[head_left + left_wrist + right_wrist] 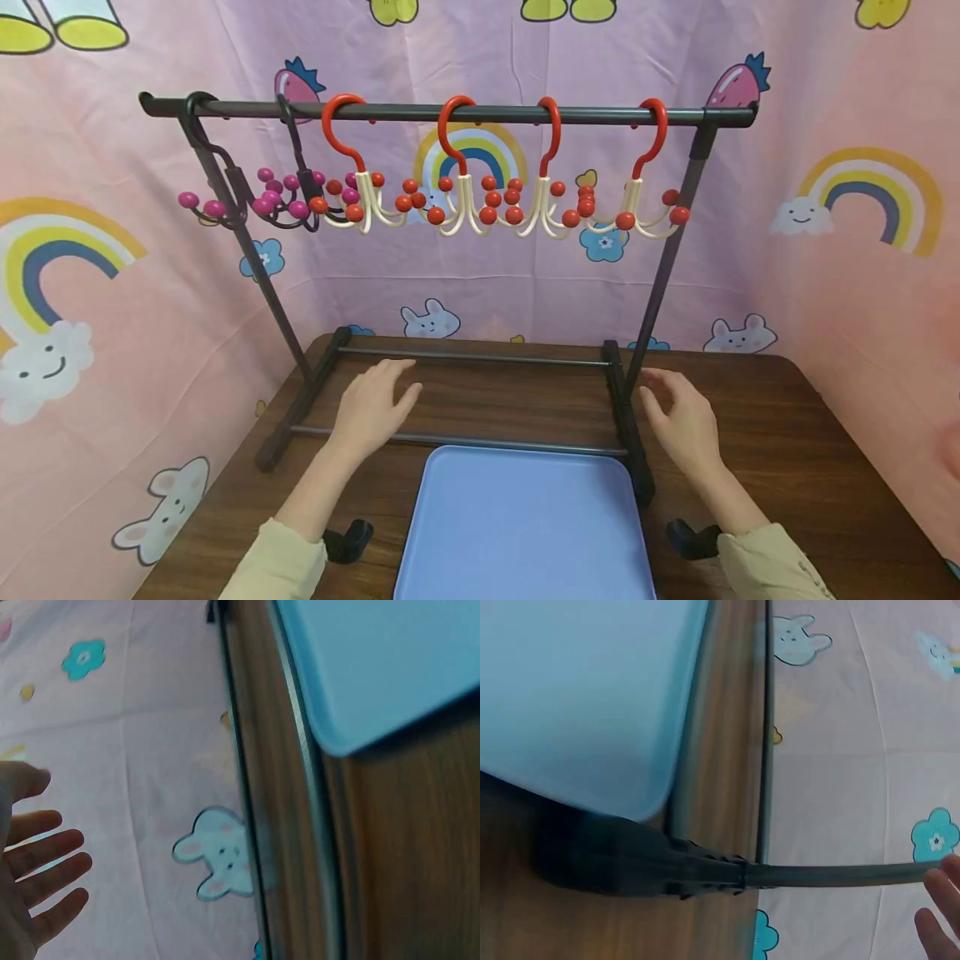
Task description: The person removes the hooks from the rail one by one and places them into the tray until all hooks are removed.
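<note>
A dark metal rack (495, 114) stands on the table. From its top bar hang several hangers with red hooks (550, 142), cream prongs and red ball tips. Two black hangers (295, 142) with magenta ball tips hang at the left end. My left hand (372, 408) hovers over the left part of the rack's base, holding nothing; in the left wrist view its fingers (52, 859) are spread. Beside the right upright is my right hand (681, 421), empty with fingers relaxed. Only some of its fingertips (946, 896) show in the right wrist view.
A blue tray (525, 525) lies in front of the rack, close to the base's front rod (517, 444). Brown wooden tabletop (780, 467) extends on the right. Patterned cloth (480, 300) surrounds the back and sides.
</note>
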`<state>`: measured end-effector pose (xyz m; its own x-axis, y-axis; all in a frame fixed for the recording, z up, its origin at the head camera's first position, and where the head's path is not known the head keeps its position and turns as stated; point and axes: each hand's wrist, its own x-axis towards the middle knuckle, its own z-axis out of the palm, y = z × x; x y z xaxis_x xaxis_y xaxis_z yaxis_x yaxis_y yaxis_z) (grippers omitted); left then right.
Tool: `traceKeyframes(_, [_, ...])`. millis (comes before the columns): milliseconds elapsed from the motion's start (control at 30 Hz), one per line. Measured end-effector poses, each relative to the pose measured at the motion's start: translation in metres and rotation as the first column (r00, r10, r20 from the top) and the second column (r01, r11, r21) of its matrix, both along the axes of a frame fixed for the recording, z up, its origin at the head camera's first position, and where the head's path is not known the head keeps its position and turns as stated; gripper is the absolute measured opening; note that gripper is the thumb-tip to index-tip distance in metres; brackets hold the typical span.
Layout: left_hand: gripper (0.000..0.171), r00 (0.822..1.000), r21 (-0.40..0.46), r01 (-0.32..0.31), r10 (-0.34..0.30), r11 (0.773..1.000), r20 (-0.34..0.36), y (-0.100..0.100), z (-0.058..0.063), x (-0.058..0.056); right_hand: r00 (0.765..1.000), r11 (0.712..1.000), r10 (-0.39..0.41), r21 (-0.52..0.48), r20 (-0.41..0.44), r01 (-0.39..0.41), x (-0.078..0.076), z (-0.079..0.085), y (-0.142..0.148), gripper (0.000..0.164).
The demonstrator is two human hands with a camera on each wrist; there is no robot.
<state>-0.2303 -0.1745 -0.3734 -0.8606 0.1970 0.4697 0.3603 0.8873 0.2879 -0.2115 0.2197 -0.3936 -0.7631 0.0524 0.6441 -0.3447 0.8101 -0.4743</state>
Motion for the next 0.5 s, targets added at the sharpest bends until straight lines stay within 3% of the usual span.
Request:
traceKeyframes(200, [0.032, 0.994, 0.107, -0.055, 0.064, 0.993, -0.084, -0.026, 0.019, -0.003, 0.999, 0.988, 0.020, -0.152, -0.039, -0.025, -0.023, 0.017, 0.010, 0.035])
traceKeyframes(500, [0.029, 0.989, 0.213, -0.074, 0.099, 0.974, -0.109, -0.049, 0.046, -0.007, 0.999, 0.973, 0.053, -0.224, -0.001, -0.052, -0.055, 0.043, 0.013, 0.063])
